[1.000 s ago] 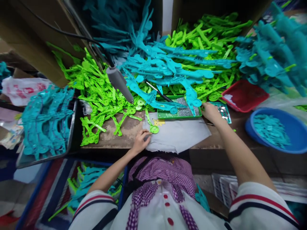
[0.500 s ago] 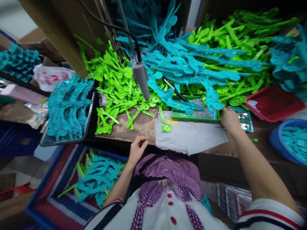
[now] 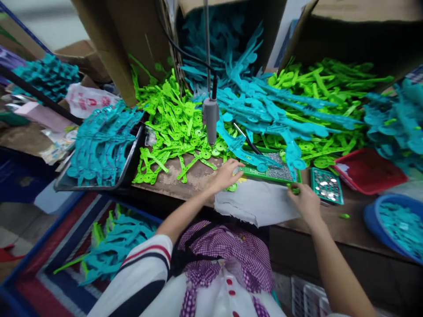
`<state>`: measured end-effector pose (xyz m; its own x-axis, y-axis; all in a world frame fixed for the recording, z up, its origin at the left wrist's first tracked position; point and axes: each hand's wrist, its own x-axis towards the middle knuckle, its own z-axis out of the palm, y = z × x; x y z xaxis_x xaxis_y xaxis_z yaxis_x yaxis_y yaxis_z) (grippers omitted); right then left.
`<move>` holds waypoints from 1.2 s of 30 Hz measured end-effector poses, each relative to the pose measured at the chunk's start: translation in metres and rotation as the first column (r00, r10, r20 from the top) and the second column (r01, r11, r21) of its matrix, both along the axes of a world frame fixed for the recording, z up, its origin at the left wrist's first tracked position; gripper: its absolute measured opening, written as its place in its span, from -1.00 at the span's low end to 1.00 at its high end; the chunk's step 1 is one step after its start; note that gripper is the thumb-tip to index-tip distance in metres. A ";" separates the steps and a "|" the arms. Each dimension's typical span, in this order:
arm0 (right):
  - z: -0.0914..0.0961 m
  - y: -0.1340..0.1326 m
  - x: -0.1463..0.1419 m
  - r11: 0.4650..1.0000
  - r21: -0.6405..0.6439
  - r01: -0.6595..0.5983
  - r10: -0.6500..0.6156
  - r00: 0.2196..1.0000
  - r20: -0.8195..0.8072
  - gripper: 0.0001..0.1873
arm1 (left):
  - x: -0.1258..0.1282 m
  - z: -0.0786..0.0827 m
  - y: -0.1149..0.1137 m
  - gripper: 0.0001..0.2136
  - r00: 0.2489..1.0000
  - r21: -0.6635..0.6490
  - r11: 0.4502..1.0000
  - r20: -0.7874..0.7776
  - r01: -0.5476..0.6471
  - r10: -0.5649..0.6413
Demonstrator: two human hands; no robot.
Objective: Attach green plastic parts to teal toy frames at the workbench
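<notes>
My left hand point(image 3: 226, 175) rests curled on the workbench at the left edge of the grey cloth point(image 3: 256, 203), its fingers over a green plastic part point(image 3: 232, 187) beside a small yellow piece. My right hand point(image 3: 304, 200) sits on the cloth's right corner, pinching a small green piece point(image 3: 294, 190). Just beyond both hands lies a green tray point(image 3: 271, 169) of small silvery bits with a teal part lying across it. A grey hanging tool point(image 3: 210, 119) dangles on a black cable above the bench.
Heaps of green parts point(image 3: 172, 123) and teal parts point(image 3: 261, 105) spill from cardboard boxes behind. A small teal tray of metal discs point(image 3: 326, 186), a red tray point(image 3: 370, 171) and a blue basin point(image 3: 393, 224) stand right. A black tray of teal parts point(image 3: 99, 147) sits left.
My left hand rose from the bench's near edge to the green part by the cloth. My right hand came back from the disc tray to the cloth with a small green piece. The view shifted.
</notes>
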<state>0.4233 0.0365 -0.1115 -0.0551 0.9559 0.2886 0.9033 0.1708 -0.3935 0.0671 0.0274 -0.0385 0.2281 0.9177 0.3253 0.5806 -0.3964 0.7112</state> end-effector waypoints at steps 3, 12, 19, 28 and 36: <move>-0.014 -0.008 -0.020 0.999 0.050 0.006 -0.003 0.999 -0.047 -0.66 | -0.003 -0.006 0.050 -0.55 0.902 0.041 0.997 -0.429 0.071 -0.046; 0.004 -0.017 -0.048 0.940 0.095 0.327 -0.223 0.802 -0.554 -0.68 | -0.027 -0.001 0.110 -0.46 0.726 0.093 0.984 -0.686 0.150 -0.046; 0.012 0.001 -0.066 0.913 -0.029 0.408 -0.321 0.671 -0.668 -0.66 | -0.034 -0.006 0.107 -0.57 0.719 0.125 0.976 -0.694 0.175 -0.040; 0.007 -0.017 -0.039 0.870 -0.074 0.488 -0.403 0.616 -0.677 -0.57 | -0.038 -0.026 0.075 -0.72 0.768 0.204 0.966 -0.640 0.161 0.007; 0.045 0.020 -0.092 0.692 0.147 0.707 -0.321 0.484 -0.814 -0.50 | -0.024 -0.025 0.033 -0.73 0.844 0.203 0.962 -0.534 0.180 -0.045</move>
<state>0.3317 0.0561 -0.0662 0.7979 0.4927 0.3473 0.3542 0.0830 -0.9315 0.0426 0.0606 -0.0634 0.5223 0.7856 0.3317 0.7777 -0.5984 0.1929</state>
